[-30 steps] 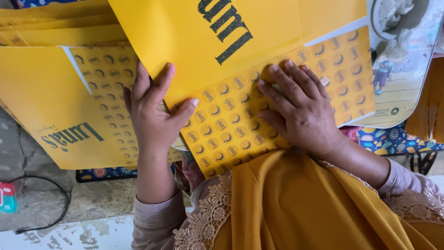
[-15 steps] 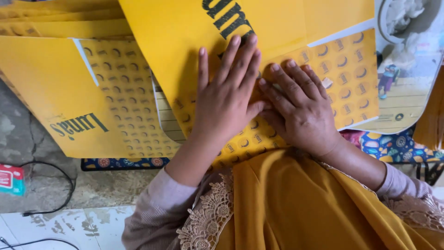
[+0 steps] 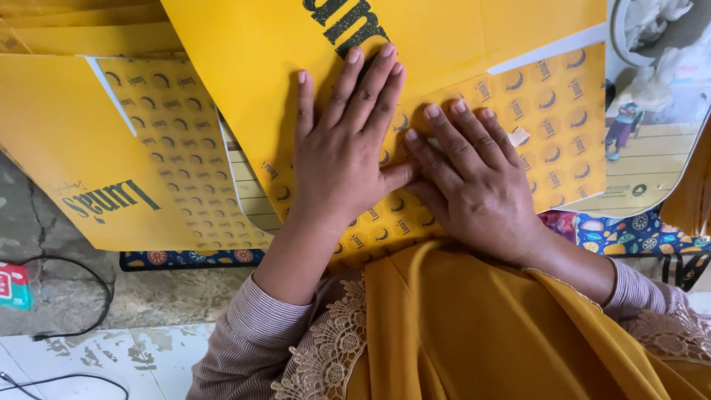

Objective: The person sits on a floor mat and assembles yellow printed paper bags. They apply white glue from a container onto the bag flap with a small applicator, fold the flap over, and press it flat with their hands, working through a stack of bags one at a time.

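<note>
Yellow card dominates the frame, and going from the left edge the first piece is a flat yellow sheet [image 3: 81,148] in the upper left, lying apart from both hands with a patterned panel [image 3: 174,148] of small dark crescents along its right side. Below it, at the lower left, a black cable [image 3: 81,274] curls over the grey floor [image 3: 148,296] near a small red and teal packet [image 3: 13,285]. Toward the centre lies the sheet being worked, a large yellow cardboard blank [image 3: 252,67] whose long axis runs on a slant from the upper left down to the lower right, its patterned flap [image 3: 548,126] pointing to the right of the frame. The left hand [image 3: 344,159] lies flat on it with fingers spread and straight, pointing to the top of the frame, palm down across the line where the plain face meets the patterned strip; it holds nothing and only presses. Just right of it, touching at the thumb, the right hand [image 3: 478,185] is likewise flat and open, fingers angled to the upper left, resting wholly on the patterned strip. Both hands are on the blank, so neither has to reach; the left covers the fold line more fully. A mustard cloth [image 3: 474,333] fills the lower centre, and at the far right a picture print [image 3: 652,148] lies partly under the blank.
</note>
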